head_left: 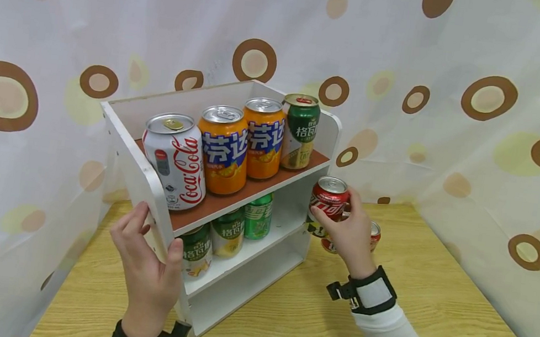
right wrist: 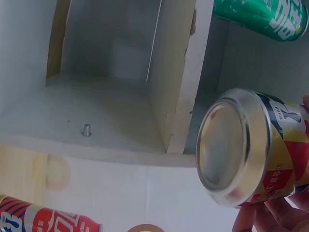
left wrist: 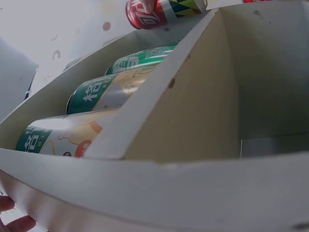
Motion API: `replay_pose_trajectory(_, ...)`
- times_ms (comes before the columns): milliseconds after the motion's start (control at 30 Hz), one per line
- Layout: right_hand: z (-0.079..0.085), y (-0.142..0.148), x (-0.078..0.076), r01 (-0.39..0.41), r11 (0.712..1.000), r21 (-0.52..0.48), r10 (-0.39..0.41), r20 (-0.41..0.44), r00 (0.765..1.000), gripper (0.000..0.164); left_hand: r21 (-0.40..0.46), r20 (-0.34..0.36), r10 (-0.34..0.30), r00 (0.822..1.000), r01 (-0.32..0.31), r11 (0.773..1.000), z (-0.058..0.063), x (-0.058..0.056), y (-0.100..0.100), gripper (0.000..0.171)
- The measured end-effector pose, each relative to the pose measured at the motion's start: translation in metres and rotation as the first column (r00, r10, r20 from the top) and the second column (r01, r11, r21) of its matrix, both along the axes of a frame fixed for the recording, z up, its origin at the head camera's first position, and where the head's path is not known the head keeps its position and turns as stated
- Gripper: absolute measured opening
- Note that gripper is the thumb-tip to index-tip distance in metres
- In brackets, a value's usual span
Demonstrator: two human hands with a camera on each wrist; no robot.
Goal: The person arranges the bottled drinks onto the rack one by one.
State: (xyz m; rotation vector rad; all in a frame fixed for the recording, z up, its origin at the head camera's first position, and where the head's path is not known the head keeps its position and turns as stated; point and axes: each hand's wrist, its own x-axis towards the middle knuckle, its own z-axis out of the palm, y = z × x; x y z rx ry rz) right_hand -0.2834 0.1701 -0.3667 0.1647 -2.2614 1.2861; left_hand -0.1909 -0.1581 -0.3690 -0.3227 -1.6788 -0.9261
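Observation:
My right hand (head_left: 350,230) grips a red cola can (head_left: 331,195) at the right end of a white shelf unit (head_left: 255,295). In the right wrist view, the metal base of this can (right wrist: 224,145) is beside the middle compartment's opening. My left hand (head_left: 149,260) holds the unit's left side panel, fingers on its outer face and thumb by the front edge. A silver Coca-Cola can (head_left: 176,160), two orange soda cans (head_left: 224,152) and a green-and-gold can (head_left: 299,133) stand on the brown top shelf. Two more green-and-gold cans (head_left: 227,233) and a green can (head_left: 258,217) occupy the middle shelf.
Behind my right hand, red cans (head_left: 375,235) stand on the wooden table (head_left: 435,298). A patterned curtain (head_left: 449,172) surrounds the table at the back and sides. Low inside the unit, a small metal peg (right wrist: 87,129) sticks out from a panel.

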Motion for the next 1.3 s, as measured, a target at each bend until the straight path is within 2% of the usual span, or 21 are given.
replay_pose_trajectory(600, -0.001, -0.015, 0.002, 0.020, 1.000, 0.003, -0.020, -0.026, 0.999, 0.075, -0.004, 0.004, -0.001, 1.000, 0.001, 1.000, 0.002, 0.001, -0.001, 0.076)
replay_pose_trajectory(933, 0.001, -0.024, 0.004, -0.011, 1.000, 0.008, 0.011, -0.018, 1.000, 0.075, -0.001, 0.003, 0.000, 1.000, 0.000, 1.000, 0.002, 0.001, -0.002, 0.075)
replay_pose_trajectory(1300, 0.000, -0.035, -0.002, -0.036, 0.999, 0.036, 0.037, -0.007, 0.999, 0.076, -0.006, 0.012, -0.011, 1.000, 0.011, 1.000, 0.002, 0.001, -0.002, 0.075)
